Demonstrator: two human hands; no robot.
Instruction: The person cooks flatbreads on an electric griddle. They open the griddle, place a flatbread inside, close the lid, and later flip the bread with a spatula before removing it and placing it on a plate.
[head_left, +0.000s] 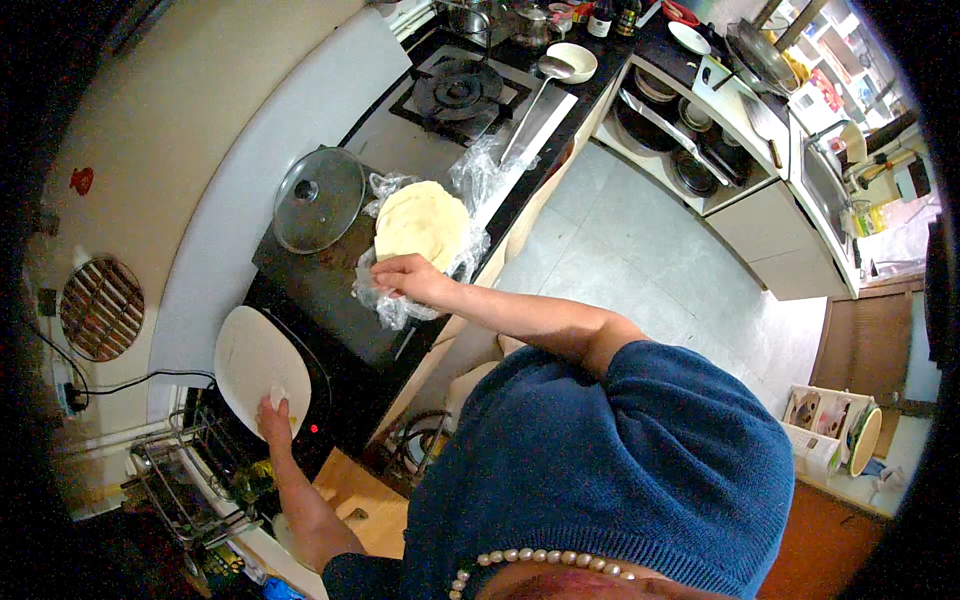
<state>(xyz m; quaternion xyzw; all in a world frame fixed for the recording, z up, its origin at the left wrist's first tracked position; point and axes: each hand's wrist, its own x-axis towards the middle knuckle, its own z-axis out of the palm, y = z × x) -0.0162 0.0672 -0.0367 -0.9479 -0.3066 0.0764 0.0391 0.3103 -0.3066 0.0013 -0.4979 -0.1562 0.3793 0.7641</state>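
My right hand (412, 279) is closed, its fingertips pinching the edge of a clear plastic bag (400, 312). On the opened plastic lies a pale yellow stack of round flat dough sheets (422, 222), just beyond that hand. Further left, my left hand (274, 418) rests over the near edge of a broad, off-white, rounded flat piece (255, 362). Its fingers are drawn together at a small pale bit, too small to name. The off-white piece lies on a black cooktop (345, 375) with a red light lit. Whether it is a plate or food I cannot tell.
A glass lid (319, 200) lies beside the dough sheets. Beyond are a gas burner (458, 90), a ladle (553, 68) and a white bowl (574, 62). A wire rack (190, 480) and a wooden board (365, 505) sit near my left arm. Pans fill an open drawer (680, 130).
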